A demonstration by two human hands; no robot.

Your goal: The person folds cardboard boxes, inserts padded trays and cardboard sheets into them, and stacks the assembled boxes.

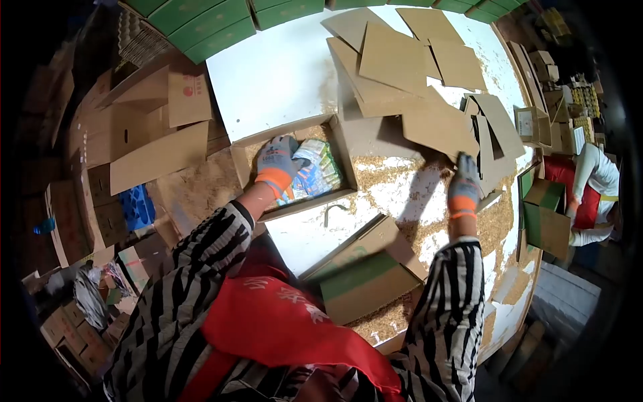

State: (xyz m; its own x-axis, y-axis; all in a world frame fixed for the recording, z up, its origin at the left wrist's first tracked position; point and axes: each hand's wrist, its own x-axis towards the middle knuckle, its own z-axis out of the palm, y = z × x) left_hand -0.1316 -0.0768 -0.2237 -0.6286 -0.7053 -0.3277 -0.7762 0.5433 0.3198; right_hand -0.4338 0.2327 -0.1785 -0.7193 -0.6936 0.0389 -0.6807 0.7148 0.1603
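Note:
My left hand (pixel 278 157), in a grey glove with an orange cuff, lies inside an open cardboard box (pixel 345 151). Its fingers are stretched out beside and partly over colourful plastic packets (pixel 318 167), covering some of them. Off to the right, my right hand (pixel 464 184) wears a matching glove. Its fingertips are at the near corner of a flat cardboard sheet (pixel 439 124) and appear closed on it. That sheet overlaps other loose cardboard pieces (pixel 395 60) and casts a shadow on the table.
Sawdust-like bits lie over the white table (pixel 268 87). A green-and-brown carton (pixel 368 281) stands close to me, near a small bent hook (pixel 335 212). Green boxes (pixel 221 30) line the far edge. Large open cartons (pixel 144 134) stand left. Another person (pixel 596 187) handles a box at right.

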